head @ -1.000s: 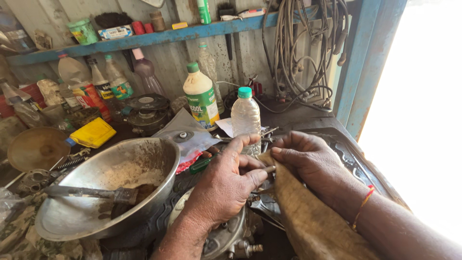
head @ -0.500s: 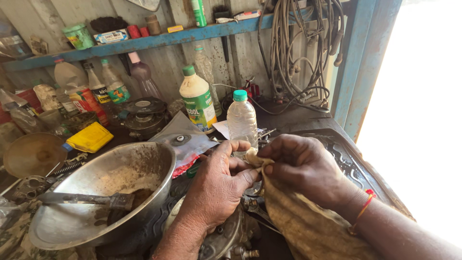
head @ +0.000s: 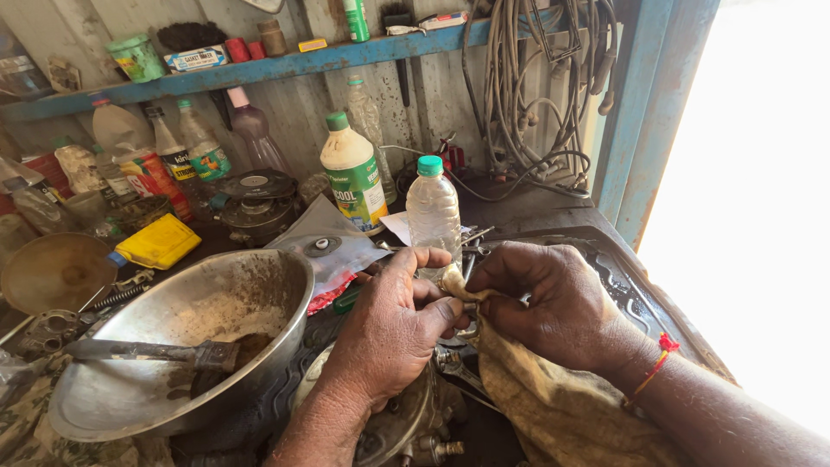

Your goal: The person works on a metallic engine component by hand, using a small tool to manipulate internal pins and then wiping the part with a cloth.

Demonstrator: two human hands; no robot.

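At a cluttered workbench, a person's two hands meet over a grimy tan rag (head: 553, 406), the left hand (head: 393, 333) and right hand (head: 553, 307) both pinched on the rag's twisted tip just in front of a clear plastic water bottle (head: 433, 216) with a green cap. Compared with a second ago, when the fingers lay flatter and a little apart over the work, the hands have drawn together and the cloth's end has been gathered into a small knot-like point between thumbs and forefingers; half a second ago that grip was already formed, and it has barely shifted since.

The rag is stained, creased and yellow-brown, hanging from the fingertips down across the right wrist, which wears a red thread band (head: 654, 367), and draping towards the bottom edge of the frame. It may be wrapped around a small metal part, though the cloth hides it. Beneath the hands sits a greasy engine casing (head: 398, 428).

To the left stands a dented steel bowl (head: 259, 277) with a dirty paintbrush (head: 164, 352) resting in its residue. Behind it are a yellow box (head: 160, 242) and a white bottle with a green cap (head: 353, 173) beneath a blue shelf (head: 259, 67).
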